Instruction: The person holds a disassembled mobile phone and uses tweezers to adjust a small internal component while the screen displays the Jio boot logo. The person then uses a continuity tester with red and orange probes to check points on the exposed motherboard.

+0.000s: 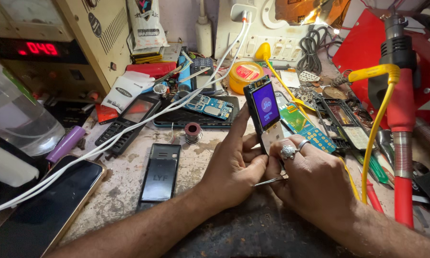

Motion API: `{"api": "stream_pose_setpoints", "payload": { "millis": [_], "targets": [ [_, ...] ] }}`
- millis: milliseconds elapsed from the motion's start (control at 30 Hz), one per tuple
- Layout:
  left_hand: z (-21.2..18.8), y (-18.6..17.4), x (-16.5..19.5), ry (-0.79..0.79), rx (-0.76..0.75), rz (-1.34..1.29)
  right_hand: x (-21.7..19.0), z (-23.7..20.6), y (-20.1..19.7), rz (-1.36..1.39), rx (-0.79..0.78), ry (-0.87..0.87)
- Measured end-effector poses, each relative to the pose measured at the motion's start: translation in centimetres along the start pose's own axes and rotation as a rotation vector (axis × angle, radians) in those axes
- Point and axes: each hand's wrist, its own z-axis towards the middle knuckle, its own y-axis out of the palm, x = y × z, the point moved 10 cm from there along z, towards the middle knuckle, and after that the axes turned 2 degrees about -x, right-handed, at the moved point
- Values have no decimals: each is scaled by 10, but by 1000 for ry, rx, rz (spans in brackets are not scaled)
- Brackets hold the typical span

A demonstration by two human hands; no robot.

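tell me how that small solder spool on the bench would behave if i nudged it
The solder spool stands on its flat end on the bench, so a light nudge would probably slide it. Tipped onto its round side, it would likely roll. It looks small but dense, probably heavy for its size.

Both hands held a small phone upright, its purple screen lit. The left hand steadied it from the side; the right hand, wearing rings, gripped tweezers. A black phone cover lay on the counter beside them.
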Motion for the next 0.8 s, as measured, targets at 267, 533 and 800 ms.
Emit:
{"api": "stream_pose_setpoints", "payload": {
  "millis": [267, 533, 800],
  "targets": [
    [4, -3, -6, -80, 15, 1, 8, 7, -7, 171, 8, 80],
    [2, 1, -6, -38, -52, -54, 10, 9, -5, 225, -26, 81],
    [2, 0, -6, -38, -58, -36, 3, 7, -5, 183, 16, 12]
  ]
}}
